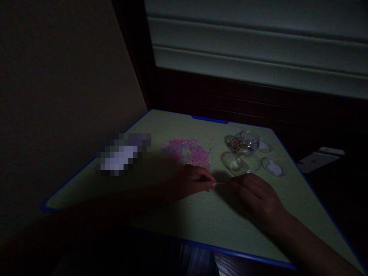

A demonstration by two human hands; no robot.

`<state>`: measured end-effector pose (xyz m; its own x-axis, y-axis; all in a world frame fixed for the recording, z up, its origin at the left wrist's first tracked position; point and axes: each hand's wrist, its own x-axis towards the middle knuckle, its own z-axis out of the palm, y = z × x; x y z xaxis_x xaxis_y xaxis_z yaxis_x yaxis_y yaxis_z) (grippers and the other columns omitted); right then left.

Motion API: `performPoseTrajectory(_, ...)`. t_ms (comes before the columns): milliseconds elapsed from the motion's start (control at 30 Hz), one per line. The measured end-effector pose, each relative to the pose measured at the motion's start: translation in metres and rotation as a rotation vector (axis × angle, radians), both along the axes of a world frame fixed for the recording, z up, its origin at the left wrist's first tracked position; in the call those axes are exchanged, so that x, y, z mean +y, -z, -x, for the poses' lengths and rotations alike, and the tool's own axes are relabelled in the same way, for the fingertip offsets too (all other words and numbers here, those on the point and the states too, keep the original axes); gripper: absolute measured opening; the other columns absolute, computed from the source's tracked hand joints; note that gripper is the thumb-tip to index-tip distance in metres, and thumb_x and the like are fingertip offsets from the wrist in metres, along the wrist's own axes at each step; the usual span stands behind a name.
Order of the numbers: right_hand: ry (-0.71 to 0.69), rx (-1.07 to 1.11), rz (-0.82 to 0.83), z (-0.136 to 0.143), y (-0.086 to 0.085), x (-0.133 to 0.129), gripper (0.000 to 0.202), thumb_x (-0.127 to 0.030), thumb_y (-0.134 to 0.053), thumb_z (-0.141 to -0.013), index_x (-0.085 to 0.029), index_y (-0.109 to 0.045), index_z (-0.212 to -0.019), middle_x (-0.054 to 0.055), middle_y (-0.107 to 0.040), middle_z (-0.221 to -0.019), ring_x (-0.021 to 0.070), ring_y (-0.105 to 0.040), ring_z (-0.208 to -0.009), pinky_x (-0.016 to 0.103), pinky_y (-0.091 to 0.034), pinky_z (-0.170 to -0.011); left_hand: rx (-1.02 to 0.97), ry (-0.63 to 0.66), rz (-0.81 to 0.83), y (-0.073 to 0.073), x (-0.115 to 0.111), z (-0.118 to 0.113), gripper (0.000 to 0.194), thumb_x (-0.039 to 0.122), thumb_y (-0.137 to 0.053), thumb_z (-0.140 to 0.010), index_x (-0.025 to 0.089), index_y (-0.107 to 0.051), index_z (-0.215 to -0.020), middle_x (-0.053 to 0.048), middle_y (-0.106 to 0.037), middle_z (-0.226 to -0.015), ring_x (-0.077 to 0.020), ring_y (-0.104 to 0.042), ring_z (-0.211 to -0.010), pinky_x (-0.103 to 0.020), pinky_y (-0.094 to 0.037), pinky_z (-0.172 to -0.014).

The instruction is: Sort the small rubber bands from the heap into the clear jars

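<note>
A thin, pale elastic band is drawn straight between my two hands, just above the table. My left hand pinches one end of it between thumb and forefinger. The other end runs into the closed fingers of my right hand, which hide it. Beyond my left hand lies a loose, spread pile of small elastic bands, mostly pink with some blue and purple. Behind my right hand lies an open clear round tub. A second clear tub holds multicoloured bands.
Everything rests on a pale table with a blue edge. Two clear lids with white labels lie right of the tubs. A pixelated pale object is at the left. White boxes stand beyond the right edge; a wall borders the left.
</note>
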<state>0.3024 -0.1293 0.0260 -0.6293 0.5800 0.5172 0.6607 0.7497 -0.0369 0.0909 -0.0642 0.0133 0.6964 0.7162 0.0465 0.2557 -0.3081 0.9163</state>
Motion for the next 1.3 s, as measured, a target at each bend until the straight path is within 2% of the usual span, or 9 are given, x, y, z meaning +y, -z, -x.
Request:
performPoseTrajectory(133, 0.018, 0.000, -0.045, -0.005, -0.003, 0.000, 0.025, -0.007, -0.049, -0.078, -0.008, -0.055, -0.102, 0.012, -0.060, -0.086, 0.0177, -0.052, -0.077, 0.031, -0.043, -0.065, 0.035, -0.018, -0.263, -0.002, -0.001, 0.001, 0.014, 0.026, -0.055, -0.076, 0.015, -0.065, -0.079, -0.002, -0.065, -0.072, -0.0094, -0.057, -0.065, -0.019, -0.042, -0.061)
performPoseTrajectory(233, 0.093, 0.027, -0.070, -0.012, -0.001, 0.005, 0.027, -0.007, -0.052, -0.076, -0.011, -0.054, -0.103, 0.011, -0.060, -0.088, 0.0187, -0.053, -0.078, 0.032, -0.043, -0.065, 0.005, -0.044, -0.372, -0.003, -0.001, 0.001, 0.013, 0.023, -0.054, -0.077, 0.015, -0.064, -0.078, -0.003, -0.064, -0.073, -0.0095, -0.056, -0.066, -0.021, -0.042, -0.064)
performPoseTrajectory(433, 0.353, 0.242, -0.135, -0.026, 0.002, 0.022, 0.021, -0.013, -0.053, -0.077, -0.016, -0.057, -0.097, 0.008, -0.060, -0.088, 0.0173, -0.055, -0.079, 0.030, -0.045, -0.068, -0.017, -0.145, -0.384, 0.003, 0.000, 0.001, 0.010, 0.020, -0.053, -0.077, 0.014, -0.061, -0.076, -0.001, -0.062, -0.070, -0.0088, -0.056, -0.065, -0.019, -0.043, -0.061)
performPoseTrajectory(567, 0.530, 0.214, -0.144, -0.034, -0.002, 0.027, 0.017, -0.018, -0.051, -0.079, -0.015, -0.061, -0.092, 0.009, -0.061, -0.089, 0.0187, -0.055, -0.081, 0.031, -0.044, -0.071, 0.017, -0.207, -0.357, 0.002, 0.001, 0.000, 0.010, 0.020, -0.053, -0.076, 0.015, -0.061, -0.075, 0.000, -0.061, -0.071, -0.0080, -0.056, -0.063, -0.017, -0.042, -0.059)
performPoseTrajectory(667, 0.601, 0.159, -0.103, -0.036, -0.004, 0.027, 0.019, -0.021, -0.048, -0.081, -0.014, -0.061, -0.093, 0.010, -0.061, -0.088, 0.0199, -0.056, -0.081, 0.032, -0.044, -0.072, 0.055, -0.233, -0.352, -0.002, 0.002, 0.000, 0.010, 0.021, -0.053, -0.076, 0.015, -0.062, -0.073, 0.000, -0.061, -0.069, -0.0081, -0.056, -0.062, -0.016, -0.042, -0.057)
performPoseTrajectory(900, 0.639, 0.115, -0.041, -0.034, -0.004, 0.026, 0.025, -0.021, -0.043, -0.082, -0.015, -0.061, -0.098, 0.010, -0.061, -0.091, 0.0204, -0.056, -0.083, 0.033, -0.044, -0.073, 0.067, -0.239, -0.333, -0.004, 0.003, 0.000, 0.011, 0.021, -0.053, -0.075, 0.015, -0.062, -0.073, 0.000, -0.062, -0.070, -0.0084, -0.057, -0.063, -0.017, -0.043, -0.059)
performPoseTrajectory(1300, 0.581, 0.146, -0.003, -0.034, -0.005, 0.025, 0.025, -0.018, -0.045, -0.081, -0.015, -0.060, -0.101, 0.009, -0.060, -0.094, 0.0202, -0.055, -0.083, 0.033, -0.044, -0.074, 0.063, -0.257, -0.309, -0.003, 0.004, 0.000, 0.011, 0.023, -0.053, -0.075, 0.016, -0.062, -0.073, 0.001, -0.062, -0.070, -0.0082, -0.057, -0.063, -0.016, -0.043, -0.058)
